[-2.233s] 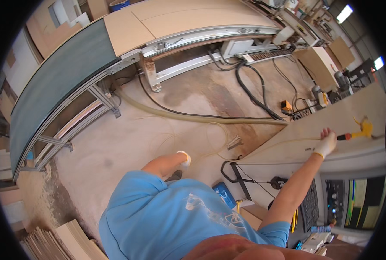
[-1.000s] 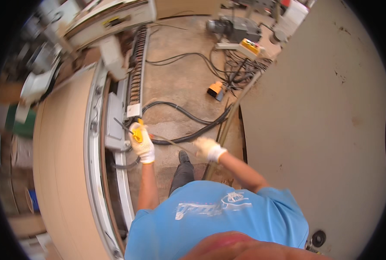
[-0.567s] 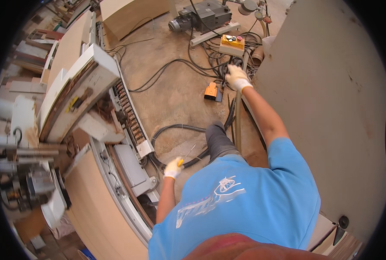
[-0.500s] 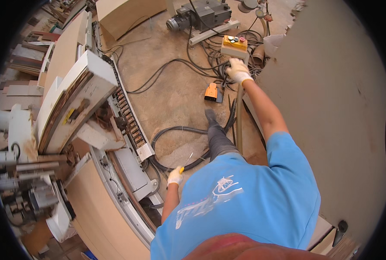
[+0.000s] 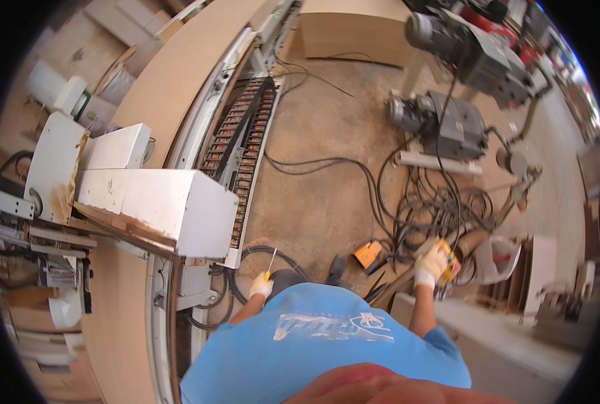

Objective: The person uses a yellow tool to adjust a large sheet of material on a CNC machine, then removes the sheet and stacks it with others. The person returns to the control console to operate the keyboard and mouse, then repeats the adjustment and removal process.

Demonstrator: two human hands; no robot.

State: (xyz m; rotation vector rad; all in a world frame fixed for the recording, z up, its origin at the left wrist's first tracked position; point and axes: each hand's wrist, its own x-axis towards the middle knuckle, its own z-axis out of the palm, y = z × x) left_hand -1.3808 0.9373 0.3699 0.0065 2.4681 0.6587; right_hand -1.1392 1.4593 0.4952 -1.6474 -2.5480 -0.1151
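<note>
My left hand (image 5: 261, 286), in a white work glove, is closed around the yellow handle of a screwdriver (image 5: 268, 275), its thin metal shaft pointing up and away from me. Far to the right, my gloved right hand (image 5: 430, 265) is at a yellow push-button control box (image 5: 451, 267) and seems closed on its near-left side; the glove covers part of the box, and the fingers are slightly blurred. An orange and black foot pedal (image 5: 368, 255) lies on the floor between my two hands, closer to the right one.
On the left runs a long machine with a white housing (image 5: 206, 212), a cable chain (image 5: 253, 145) and a wooden panel (image 5: 199, 64). Grey motor-driven pumps (image 5: 451, 124) stand at the far right. Tangled black cables (image 5: 441, 202) cover the floor before them. A grey-topped ledge (image 5: 509, 340) lies right.
My view has swung right and lifted, so the machine and pumps show more fully. My right arm is drawn in nearer my body, the control box with it. The screwdriver stays in my left hand.
</note>
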